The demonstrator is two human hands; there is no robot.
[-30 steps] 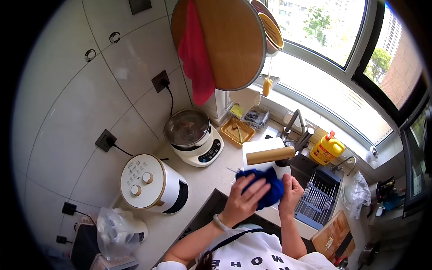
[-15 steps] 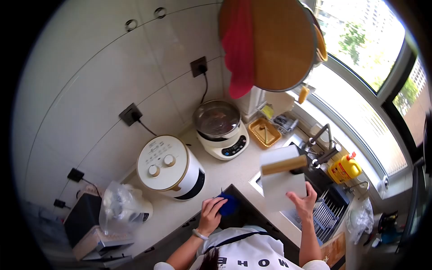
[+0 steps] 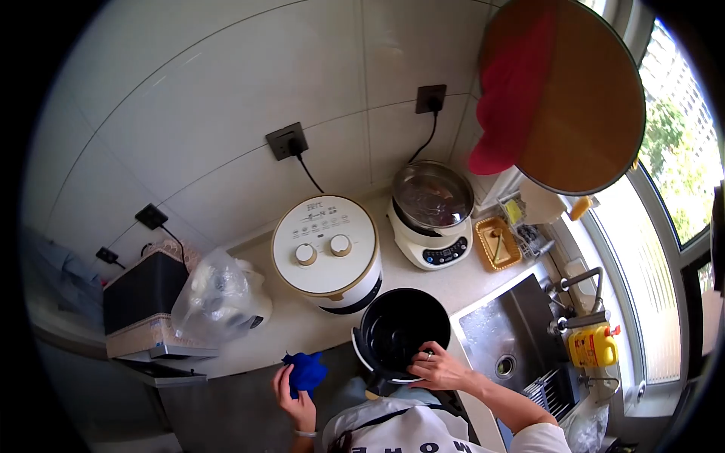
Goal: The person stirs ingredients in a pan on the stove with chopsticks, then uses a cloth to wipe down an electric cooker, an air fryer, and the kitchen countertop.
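My left hand (image 3: 296,399) is closed around a bunched blue cloth (image 3: 306,370), held low in front of the counter edge. With my right hand (image 3: 439,368) I grip the near right rim of a black-lined air fryer basket (image 3: 404,321). The basket is tilted so that its dark inside faces up toward me, and part of its white outer front shows at the left. Just beyond it on the counter stands the white air fryer (image 3: 326,245), with two round knobs on top. The cloth and the basket are apart.
A cream electric cooker (image 3: 432,200) with a glass lid stands behind the basket. To the right are the steel sink (image 3: 502,332), a faucet (image 3: 578,321) and a yellow bottle (image 3: 594,347). A plastic bag (image 3: 215,298) lies at left. A gold tray (image 3: 498,244) sits near the corner.
The basket has swung left from over the sink and turned from showing its handle side to showing its black inside. My left hand has moved left with the cloth. The view has shifted left.
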